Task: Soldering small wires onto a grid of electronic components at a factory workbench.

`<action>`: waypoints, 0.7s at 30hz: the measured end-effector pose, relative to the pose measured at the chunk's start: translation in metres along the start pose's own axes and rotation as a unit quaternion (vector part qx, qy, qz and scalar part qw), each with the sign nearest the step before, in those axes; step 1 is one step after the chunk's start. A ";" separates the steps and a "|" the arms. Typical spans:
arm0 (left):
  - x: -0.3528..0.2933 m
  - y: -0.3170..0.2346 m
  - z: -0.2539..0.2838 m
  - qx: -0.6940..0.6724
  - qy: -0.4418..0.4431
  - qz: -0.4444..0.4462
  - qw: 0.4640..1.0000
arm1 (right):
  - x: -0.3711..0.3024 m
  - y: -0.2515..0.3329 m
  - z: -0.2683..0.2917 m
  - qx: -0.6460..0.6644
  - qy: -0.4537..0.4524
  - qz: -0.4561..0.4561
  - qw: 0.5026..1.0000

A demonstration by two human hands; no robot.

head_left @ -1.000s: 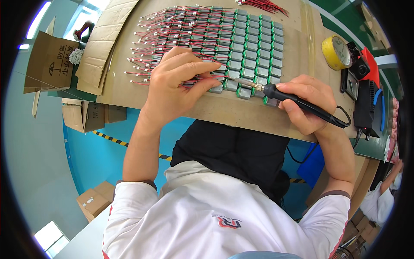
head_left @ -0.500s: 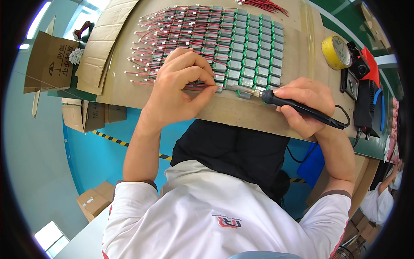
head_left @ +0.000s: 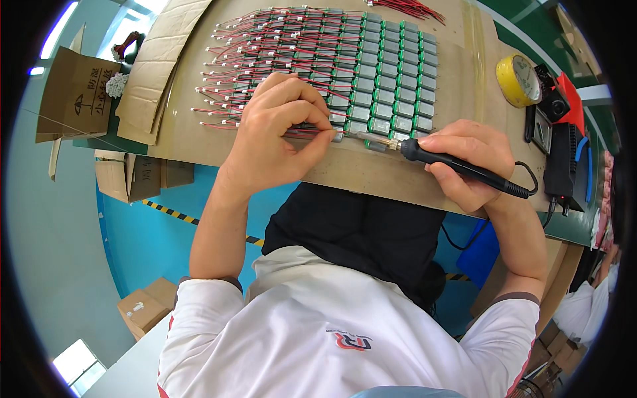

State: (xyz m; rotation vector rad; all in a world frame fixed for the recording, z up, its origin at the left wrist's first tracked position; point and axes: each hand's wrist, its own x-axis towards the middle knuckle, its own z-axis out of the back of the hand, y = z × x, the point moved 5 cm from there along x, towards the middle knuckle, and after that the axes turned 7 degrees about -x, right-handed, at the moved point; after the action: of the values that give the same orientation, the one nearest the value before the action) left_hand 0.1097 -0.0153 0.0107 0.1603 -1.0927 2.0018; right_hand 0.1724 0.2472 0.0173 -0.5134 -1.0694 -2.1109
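Note:
My left hand (head_left: 275, 136) is closed in a pinch at the near edge of the rows of small grey-and-green battery cells (head_left: 383, 96). Thumb and forefinger hold a thin red wire, its end hidden by the fingertips. My right hand (head_left: 474, 156) grips a black-handled soldering iron (head_left: 458, 166). The iron points left, its metal tip by the nearest row, a short gap from my left fingertips. Red and black wires with white plugs (head_left: 249, 56) spread from the cells on the left side; cells farther right show no wires.
A bundle of loose red wires (head_left: 415, 8) lies at the far edge. To the right are a yellow tape roll (head_left: 517, 79), a black box (head_left: 563, 159) joined to the iron's cord, and blue-handled pliers (head_left: 584, 166). A cardboard sheet (head_left: 159, 66) rises on the left.
The soldering iron has shifted very slightly left with my right hand. My left hand keeps its pinch in the same place.

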 end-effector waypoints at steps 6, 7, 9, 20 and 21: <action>0.003 -0.002 0.001 0.016 -0.017 -0.023 0.999 | 0.001 0.000 0.000 -0.005 -0.002 0.002 1.000; 0.003 -0.002 0.001 0.017 -0.019 -0.024 0.999 | 0.001 0.000 0.000 -0.005 -0.003 0.002 1.000; 0.003 -0.002 0.000 0.016 -0.019 -0.023 0.999 | 0.001 0.000 0.000 -0.006 0.001 0.001 1.000; 0.002 -0.001 0.000 0.016 -0.017 -0.021 1.000 | 0.000 0.001 0.000 -0.001 0.000 0.008 1.000; 0.002 -0.001 0.000 0.017 -0.018 -0.021 0.999 | 0.000 0.001 0.000 -0.001 0.001 0.008 1.000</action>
State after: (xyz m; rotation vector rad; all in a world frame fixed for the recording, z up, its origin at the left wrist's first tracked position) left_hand 0.1091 -0.0134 0.0122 0.2359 -1.0682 1.9873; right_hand 0.1728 0.2468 0.0179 -0.5181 -1.0581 -2.0992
